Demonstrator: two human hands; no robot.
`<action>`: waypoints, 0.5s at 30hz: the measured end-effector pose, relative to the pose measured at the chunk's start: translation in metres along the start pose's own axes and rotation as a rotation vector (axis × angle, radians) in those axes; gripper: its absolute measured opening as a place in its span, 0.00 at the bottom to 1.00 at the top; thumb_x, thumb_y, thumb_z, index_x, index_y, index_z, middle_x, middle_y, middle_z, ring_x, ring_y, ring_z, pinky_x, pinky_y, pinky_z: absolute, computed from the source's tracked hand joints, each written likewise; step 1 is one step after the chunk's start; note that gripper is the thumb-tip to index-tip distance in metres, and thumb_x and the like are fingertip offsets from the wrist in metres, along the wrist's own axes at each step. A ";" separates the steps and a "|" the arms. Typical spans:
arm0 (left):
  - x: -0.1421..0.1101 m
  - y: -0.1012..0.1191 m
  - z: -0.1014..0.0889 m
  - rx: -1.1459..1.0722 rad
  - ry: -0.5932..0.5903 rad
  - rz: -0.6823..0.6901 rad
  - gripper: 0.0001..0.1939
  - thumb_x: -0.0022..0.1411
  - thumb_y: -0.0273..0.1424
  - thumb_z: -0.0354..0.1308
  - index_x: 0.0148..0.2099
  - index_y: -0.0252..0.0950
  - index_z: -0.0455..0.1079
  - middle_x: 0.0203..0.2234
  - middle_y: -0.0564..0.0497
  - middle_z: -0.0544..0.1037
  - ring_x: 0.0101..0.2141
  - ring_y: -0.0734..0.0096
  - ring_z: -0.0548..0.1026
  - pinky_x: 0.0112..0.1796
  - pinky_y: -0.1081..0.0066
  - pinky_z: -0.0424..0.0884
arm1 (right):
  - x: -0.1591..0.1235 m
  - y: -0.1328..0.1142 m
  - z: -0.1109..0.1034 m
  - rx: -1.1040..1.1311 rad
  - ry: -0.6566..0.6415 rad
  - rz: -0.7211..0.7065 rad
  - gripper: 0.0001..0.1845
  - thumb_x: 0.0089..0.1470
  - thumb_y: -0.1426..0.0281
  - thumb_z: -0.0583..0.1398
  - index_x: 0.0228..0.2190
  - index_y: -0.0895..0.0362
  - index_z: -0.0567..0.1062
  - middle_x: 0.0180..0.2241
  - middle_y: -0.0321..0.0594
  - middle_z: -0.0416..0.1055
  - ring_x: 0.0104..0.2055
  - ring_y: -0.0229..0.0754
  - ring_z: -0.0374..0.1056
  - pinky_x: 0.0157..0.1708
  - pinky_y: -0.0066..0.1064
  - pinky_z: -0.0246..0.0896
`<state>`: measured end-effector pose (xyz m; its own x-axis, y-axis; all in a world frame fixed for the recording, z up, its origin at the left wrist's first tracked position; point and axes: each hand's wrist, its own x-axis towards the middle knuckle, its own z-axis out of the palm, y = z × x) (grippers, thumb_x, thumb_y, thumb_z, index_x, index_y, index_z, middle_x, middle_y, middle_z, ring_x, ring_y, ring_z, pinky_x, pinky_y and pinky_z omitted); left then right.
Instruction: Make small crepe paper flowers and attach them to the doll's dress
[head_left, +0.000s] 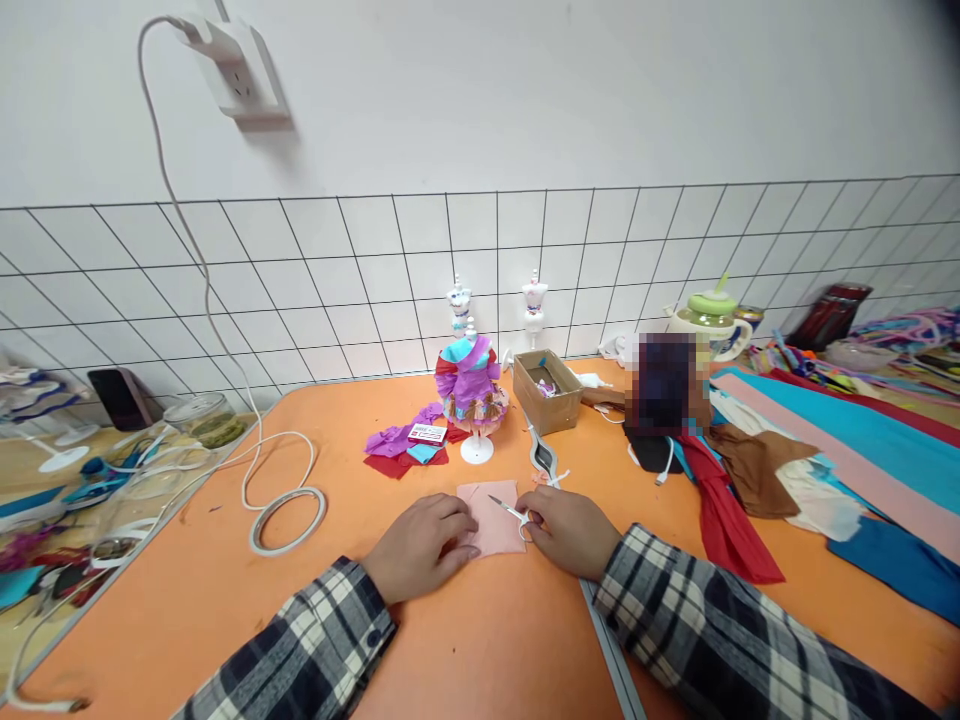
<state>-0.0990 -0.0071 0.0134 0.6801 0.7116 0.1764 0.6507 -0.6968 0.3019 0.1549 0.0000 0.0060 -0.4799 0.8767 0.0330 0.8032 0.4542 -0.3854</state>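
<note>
Two hands [424,545] [574,530], one scissors [507,507], one box [559,409]

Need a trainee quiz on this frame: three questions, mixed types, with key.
1. Which hand holds the small scissors?
2. True or false: the cardboard box on the orange table is closed.
3. What colour is the cloth that lies under the scissors' blades, beside the left hand?
A) blue
B) pink
C) brown

Key:
1. The right hand.
2. False; its top is open and things show inside.
3. B.
</note>
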 end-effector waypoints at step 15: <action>0.003 0.002 -0.001 0.047 -0.031 0.034 0.12 0.67 0.32 0.48 0.42 0.40 0.73 0.36 0.47 0.76 0.39 0.64 0.72 0.41 0.65 0.67 | 0.000 0.001 0.000 0.030 0.006 0.021 0.16 0.55 0.71 0.55 0.45 0.52 0.73 0.38 0.37 0.73 0.35 0.38 0.67 0.32 0.28 0.51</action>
<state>-0.0965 -0.0064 0.0152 0.7117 0.6848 0.1569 0.6417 -0.7245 0.2515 0.1556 0.0006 0.0053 -0.4609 0.8870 0.0298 0.8021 0.4307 -0.4137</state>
